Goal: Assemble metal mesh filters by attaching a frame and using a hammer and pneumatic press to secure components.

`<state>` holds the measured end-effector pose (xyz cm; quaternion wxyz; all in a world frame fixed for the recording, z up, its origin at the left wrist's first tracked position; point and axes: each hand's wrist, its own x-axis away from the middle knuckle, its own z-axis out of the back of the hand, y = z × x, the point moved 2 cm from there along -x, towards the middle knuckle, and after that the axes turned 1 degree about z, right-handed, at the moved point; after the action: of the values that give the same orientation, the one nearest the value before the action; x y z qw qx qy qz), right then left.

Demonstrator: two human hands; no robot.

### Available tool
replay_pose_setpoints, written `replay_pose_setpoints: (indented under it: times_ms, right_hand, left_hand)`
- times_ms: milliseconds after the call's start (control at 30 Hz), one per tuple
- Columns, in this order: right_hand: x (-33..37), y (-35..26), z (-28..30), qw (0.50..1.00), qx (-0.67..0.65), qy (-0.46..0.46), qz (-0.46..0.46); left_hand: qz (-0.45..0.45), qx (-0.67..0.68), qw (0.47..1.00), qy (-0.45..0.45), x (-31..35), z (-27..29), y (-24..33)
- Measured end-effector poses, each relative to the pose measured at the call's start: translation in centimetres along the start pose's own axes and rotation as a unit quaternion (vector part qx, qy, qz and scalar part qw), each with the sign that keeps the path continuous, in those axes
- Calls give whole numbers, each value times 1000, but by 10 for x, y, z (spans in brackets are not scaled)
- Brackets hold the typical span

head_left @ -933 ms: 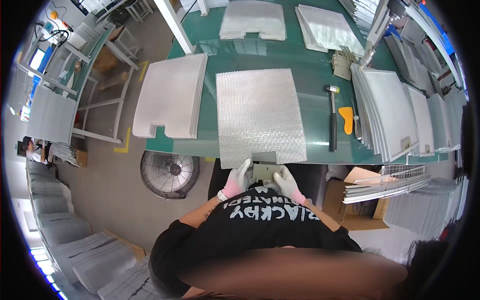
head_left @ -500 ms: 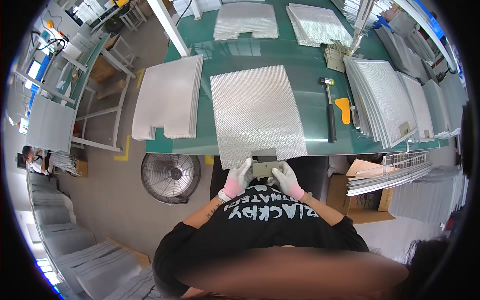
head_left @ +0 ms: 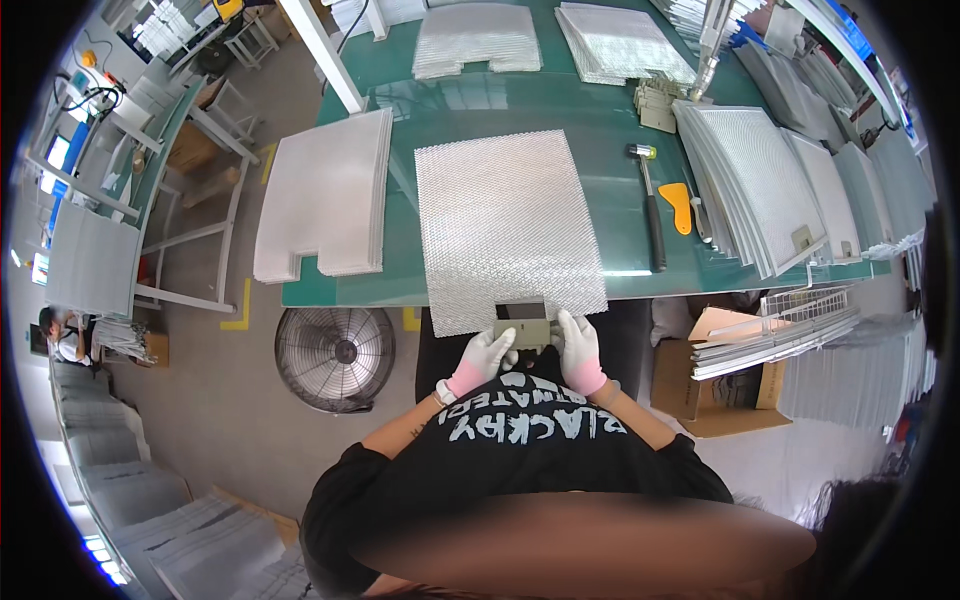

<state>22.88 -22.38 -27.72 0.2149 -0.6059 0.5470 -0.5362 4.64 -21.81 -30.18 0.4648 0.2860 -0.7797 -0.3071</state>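
Gripping small grey-green plate (head_left: 524, 336) by its left end with gloved left hand (head_left: 483, 360), thumb on face. Gloved right hand (head_left: 579, 352) just beside plate's right end, fingertips by near edge of silvery mesh sheet (head_left: 510, 215); cannot tell if grasping anything. Plate at sheet's notch, off near edge of green table (head_left: 620, 200). Left of sheet: stack of pale notched panels (head_left: 330, 190). To right: black-handled hammer (head_left: 655, 225), yellow flat tool (head_left: 676, 205), fanned panel stack (head_left: 750, 180). Below table level: round fan (head_left: 337, 360) at left, cardboard box (head_left: 672, 385) at right.
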Motion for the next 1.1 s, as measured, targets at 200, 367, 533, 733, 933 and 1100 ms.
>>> replay_pose_setpoints:
  times_ms: [200,367,533,733,933,1100]
  right_hand:
    - [-9,2,9,992,121,-19,23]
    - [-11,7,4,993,109,26,44]
    - [-6,3,2,998,55,-5,-2]
    - [-4,22,-2,931,222,-290,12]
    - [-4,21,-8,987,77,-138,16]
    - [12,15,39,975,-47,100,195]
  left_hand:
    - [-20,69,997,0,1,-2,-1]
    - [-49,77,995,-50,2,0,6]
    - [-27,137,983,-122,16,-10,19]
    - [-130,-440,807,-372,40,-16,119]
    - [-396,-738,542,-74,-55,-39,174]
    - [-369,-782,502,7,-36,-99,126]
